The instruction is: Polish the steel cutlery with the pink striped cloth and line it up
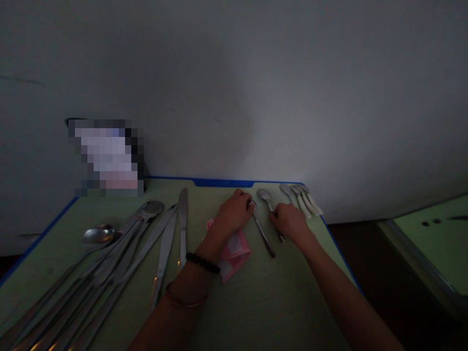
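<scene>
"Cutlery [100,280] came nearest, did it?"

"Yes, a fanned pile of long metal pieces on the pale green table [292,302], well left of the pink cloth [236,251], handles running back toward the person."

"And between that pile and the cloth?"

"At least two knives [166,248], blades pointing away. A black bracelet [203,262] circled the left wrist, just left of the cloth."

"Where were the hands?"

"The right hand [290,222] was to the right of the cloth, fingers curled round the handle of a dark-handled spoon [263,195], whose bowl pointed away. The left hand [236,212] lay over the cloth's far side, fingertips at the far end of a slim utensil [263,236]."

"Was the left one gripping it?"

"I couldn't tell; its fingers hid that end. The utensil's handle slanted just right of the cloth, between it and the spoon."

"Farther off?"

"White-handled cutlery [304,207] lay far to the right of the cloth, next to a smaller spoon [285,189]."

"And at the back?"

"An object, blurred out [113,156], stood far to the left of the cloth, near the grey wall [292,97] beyond it."
</scene>
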`<state>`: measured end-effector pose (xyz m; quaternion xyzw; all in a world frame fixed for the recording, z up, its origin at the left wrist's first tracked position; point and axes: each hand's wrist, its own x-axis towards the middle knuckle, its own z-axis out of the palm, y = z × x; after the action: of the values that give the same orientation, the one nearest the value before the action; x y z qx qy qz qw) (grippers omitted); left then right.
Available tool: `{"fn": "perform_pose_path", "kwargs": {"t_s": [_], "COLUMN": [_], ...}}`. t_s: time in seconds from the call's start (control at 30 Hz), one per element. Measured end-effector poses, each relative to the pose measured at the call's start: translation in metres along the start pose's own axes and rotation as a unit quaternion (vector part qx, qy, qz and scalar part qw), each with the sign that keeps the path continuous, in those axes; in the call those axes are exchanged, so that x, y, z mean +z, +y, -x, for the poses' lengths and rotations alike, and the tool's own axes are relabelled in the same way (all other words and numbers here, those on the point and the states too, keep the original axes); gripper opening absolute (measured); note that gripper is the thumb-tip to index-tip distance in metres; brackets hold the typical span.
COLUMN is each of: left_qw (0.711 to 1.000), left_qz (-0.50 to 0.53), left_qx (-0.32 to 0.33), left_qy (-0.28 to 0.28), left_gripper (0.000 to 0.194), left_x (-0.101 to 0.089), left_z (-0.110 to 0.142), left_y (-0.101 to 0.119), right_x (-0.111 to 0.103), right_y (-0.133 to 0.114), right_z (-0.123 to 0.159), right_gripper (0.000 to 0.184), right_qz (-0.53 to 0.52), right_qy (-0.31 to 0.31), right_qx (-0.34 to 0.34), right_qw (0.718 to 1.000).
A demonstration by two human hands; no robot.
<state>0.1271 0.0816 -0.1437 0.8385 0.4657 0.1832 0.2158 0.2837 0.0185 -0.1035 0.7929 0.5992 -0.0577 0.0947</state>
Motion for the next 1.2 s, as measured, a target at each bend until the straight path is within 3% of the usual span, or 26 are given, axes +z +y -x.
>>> {"fn": "perform_pose_path", "kwargs": {"t_s": [0.4, 1.2], "left_qw": [1.000, 1.000], "left_qz": [0.003, 0.000], "left_qx": [0.011, 0.004], "left_qy": [0.004, -0.007], "left_gripper": [0.023, 0.024], "left_x": [0.000, 0.000], "left_z": [0.001, -0.002], "left_y": [-0.001, 0.002], "right_x": [0.000, 0.001], "right_y": [0.013, 0.025], "right_z": [-0.026, -0.021], "right_gripper": [0.036, 0.036], "right_qz": [0.028, 0.002], "right_qy": [0.019, 0.038], "right_qx": [0.065, 0.076], "right_qw": [0.997, 0.996]}}
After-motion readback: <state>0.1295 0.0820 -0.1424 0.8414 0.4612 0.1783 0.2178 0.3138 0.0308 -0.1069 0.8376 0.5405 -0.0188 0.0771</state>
